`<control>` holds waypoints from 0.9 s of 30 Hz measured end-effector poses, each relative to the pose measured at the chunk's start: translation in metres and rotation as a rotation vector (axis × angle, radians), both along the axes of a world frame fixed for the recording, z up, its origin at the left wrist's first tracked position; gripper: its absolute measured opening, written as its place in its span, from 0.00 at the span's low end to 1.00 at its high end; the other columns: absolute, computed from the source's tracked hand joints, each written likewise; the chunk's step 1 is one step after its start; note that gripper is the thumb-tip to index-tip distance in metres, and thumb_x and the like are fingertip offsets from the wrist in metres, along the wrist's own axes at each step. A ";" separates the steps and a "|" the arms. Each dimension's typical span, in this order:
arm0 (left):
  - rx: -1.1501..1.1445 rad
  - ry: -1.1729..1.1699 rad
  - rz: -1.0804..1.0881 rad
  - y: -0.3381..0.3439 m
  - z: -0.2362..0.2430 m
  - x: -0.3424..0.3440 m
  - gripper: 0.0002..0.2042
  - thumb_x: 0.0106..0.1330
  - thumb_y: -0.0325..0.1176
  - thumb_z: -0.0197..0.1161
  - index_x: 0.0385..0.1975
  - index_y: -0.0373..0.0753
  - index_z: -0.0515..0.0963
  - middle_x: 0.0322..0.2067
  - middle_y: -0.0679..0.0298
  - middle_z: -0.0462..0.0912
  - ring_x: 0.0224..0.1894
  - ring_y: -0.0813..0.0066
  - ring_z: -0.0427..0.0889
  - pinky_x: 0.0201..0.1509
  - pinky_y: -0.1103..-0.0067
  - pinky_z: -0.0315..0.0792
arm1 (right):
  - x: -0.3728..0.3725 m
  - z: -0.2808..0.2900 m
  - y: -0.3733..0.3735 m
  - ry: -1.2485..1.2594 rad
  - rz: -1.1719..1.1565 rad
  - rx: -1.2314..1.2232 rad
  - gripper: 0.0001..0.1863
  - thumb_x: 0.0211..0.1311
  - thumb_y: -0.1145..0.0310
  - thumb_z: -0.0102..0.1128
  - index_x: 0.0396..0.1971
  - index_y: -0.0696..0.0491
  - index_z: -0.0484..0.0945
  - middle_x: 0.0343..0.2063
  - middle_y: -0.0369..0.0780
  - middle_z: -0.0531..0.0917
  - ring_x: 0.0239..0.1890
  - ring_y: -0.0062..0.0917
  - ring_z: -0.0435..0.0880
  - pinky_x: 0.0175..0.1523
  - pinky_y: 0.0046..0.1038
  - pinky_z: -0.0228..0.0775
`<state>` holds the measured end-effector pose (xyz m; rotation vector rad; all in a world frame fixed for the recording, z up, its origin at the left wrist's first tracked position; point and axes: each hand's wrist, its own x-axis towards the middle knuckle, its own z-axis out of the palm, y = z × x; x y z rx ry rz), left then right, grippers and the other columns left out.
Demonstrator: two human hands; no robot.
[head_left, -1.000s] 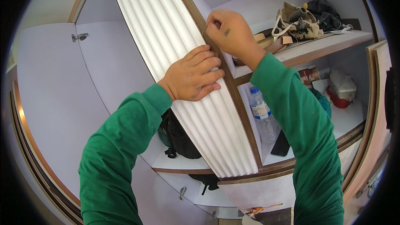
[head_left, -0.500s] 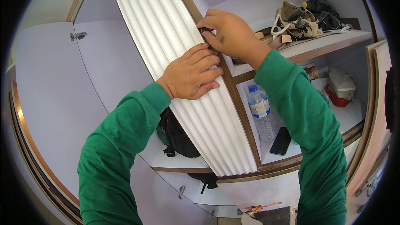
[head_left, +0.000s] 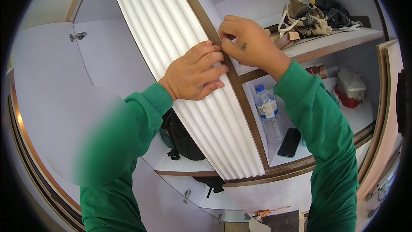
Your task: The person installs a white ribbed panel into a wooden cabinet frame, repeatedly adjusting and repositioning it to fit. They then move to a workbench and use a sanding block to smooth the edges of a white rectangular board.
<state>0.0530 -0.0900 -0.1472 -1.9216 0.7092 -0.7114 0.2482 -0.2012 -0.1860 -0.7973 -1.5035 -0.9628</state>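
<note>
A long white fluted panel (head_left: 201, 126) stands tilted in the view against the cabinet, with a brown wooden edge strip (head_left: 245, 103) along its right side. My left hand (head_left: 195, 72) lies across the flutes, fingers stretched and slightly apart, their tips reaching the strip. Just right of the strip, my right hand (head_left: 249, 43) is closed, thumb and fingers curled together beside the wood. Whatever those fingertips pinch, if anything, is hidden.
At right, an upper shelf (head_left: 339, 43) carries a bag (head_left: 304, 17) and dark cloth. Below stand a water bottle (head_left: 268, 107), a phone (head_left: 289, 142) and a red bowl (head_left: 346, 98). A black backpack (head_left: 184, 139) sits left of the panel. Pale doors (head_left: 47, 81) bear metal hinges (head_left: 78, 37).
My right hand has shifted right, off the panel's edge and past the strip, with its fingers more curled. My left hand stays almost in place on the flutes.
</note>
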 end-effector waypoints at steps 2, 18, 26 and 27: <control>-0.042 -0.034 -0.003 0.002 -0.003 -0.003 0.20 0.57 0.41 0.75 0.48 0.42 0.82 0.50 0.59 0.77 0.62 0.54 0.74 0.73 0.61 0.67 | -0.002 -0.009 -0.008 0.025 -0.014 -0.055 0.05 0.53 0.72 0.60 0.25 0.58 0.77 0.26 0.44 0.78 0.29 0.40 0.77 0.36 0.38 0.70; 0.033 0.012 0.072 -0.003 0.000 0.003 0.17 0.59 0.39 0.72 0.47 0.41 0.84 0.50 0.59 0.80 0.63 0.54 0.75 0.74 0.57 0.63 | -0.008 -0.105 -0.067 -0.040 -0.151 -0.650 0.04 0.54 0.73 0.62 0.30 0.55 0.81 0.29 0.47 0.85 0.36 0.46 0.85 0.42 0.44 0.76; 0.053 0.013 0.122 -0.005 0.002 0.001 0.17 0.60 0.40 0.70 0.47 0.42 0.85 0.49 0.59 0.79 0.63 0.54 0.75 0.75 0.58 0.60 | -0.045 -0.185 -0.033 0.286 -0.018 -0.195 0.14 0.55 0.71 0.70 0.40 0.56 0.78 0.42 0.47 0.77 0.48 0.45 0.77 0.51 0.42 0.72; 0.062 0.018 0.124 -0.008 0.004 0.004 0.17 0.60 0.41 0.70 0.47 0.42 0.85 0.49 0.59 0.79 0.63 0.54 0.74 0.75 0.58 0.60 | -0.048 -0.188 -0.030 0.319 -0.051 -0.117 0.16 0.54 0.71 0.72 0.42 0.56 0.78 0.44 0.48 0.76 0.51 0.46 0.75 0.53 0.42 0.71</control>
